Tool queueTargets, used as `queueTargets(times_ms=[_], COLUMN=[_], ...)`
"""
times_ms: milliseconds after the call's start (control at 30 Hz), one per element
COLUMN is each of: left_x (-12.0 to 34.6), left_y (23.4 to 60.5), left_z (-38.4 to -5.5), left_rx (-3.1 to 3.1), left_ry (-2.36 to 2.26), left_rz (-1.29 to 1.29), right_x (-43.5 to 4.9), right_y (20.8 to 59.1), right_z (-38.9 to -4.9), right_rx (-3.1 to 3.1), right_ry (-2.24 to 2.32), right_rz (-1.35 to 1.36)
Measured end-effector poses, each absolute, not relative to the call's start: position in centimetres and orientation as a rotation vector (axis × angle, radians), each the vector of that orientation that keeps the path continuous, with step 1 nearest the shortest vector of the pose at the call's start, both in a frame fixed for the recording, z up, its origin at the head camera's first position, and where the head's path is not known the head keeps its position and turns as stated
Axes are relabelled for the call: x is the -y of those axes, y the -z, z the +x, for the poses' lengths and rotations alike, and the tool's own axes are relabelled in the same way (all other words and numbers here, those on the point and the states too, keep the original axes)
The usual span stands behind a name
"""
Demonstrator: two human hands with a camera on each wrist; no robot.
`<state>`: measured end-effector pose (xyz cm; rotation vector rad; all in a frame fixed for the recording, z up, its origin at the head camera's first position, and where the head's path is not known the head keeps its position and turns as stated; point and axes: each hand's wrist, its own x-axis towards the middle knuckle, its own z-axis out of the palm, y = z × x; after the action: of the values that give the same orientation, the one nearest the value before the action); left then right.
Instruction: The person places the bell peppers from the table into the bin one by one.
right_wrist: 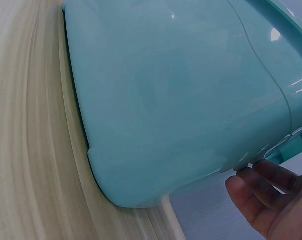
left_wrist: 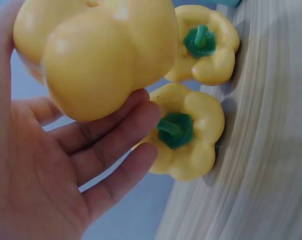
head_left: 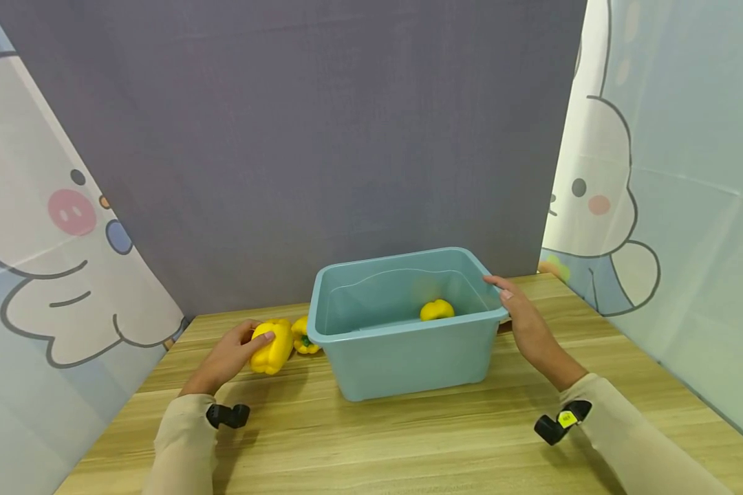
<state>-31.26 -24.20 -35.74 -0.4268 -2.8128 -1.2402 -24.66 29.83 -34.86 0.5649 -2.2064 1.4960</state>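
Observation:
A yellow bell pepper [head_left: 272,352] is held between the thumb and fingers of my left hand [head_left: 229,356], just left of a light blue plastic bin [head_left: 411,364]. Beyond it, the left wrist view shows two more yellow bell peppers with green stems, one upper pepper [left_wrist: 211,62] and one lower pepper [left_wrist: 198,125], both on the table. My right hand [head_left: 531,333] grips the bin's right rim, thumb on top and several fingers beneath the lip. Inside the bin lies another yellow pepper [head_left: 437,310], partly hidden by the front wall.
The wood-grain table [head_left: 371,447] runs back to a dark grey curtain [head_left: 359,151]. Printed cartoon curtains stand at the left and right sides. Each wrist wears a small black camera.

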Motion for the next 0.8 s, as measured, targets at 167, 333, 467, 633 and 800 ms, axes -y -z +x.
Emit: queueTargets(times_ms=[167,333,467,633,800], left_x=[23.9,23.6,23.3,23.0,22.5], left_y=[35.6,35.1,34.8,34.5,34.1], left_z=[-31.1,-30.8,-30.6,-30.6,-30.6], left_rx=[2.800,2.762,2.746,2.741,2.720], left_ry=[1.226,1.257,1.242,1.212,1.190], left_rz=[-0.410,-0.441,-0.448,-0.438,-0.457], right_x=[-29.8,-29.8,-29.7,-29.5,-29.6], right_y=[34.9,34.9,34.8,34.7,34.7], right_z=[-24.7,-24.6,-24.5,-24.4,-24.4], right_rx=[2.206,2.205,2.207,2.206,2.204], right_ry=[-1.490,-1.494,-1.501,-1.502,-1.514], right_rz=[0.568,0.566,0.559,0.546,0.546])
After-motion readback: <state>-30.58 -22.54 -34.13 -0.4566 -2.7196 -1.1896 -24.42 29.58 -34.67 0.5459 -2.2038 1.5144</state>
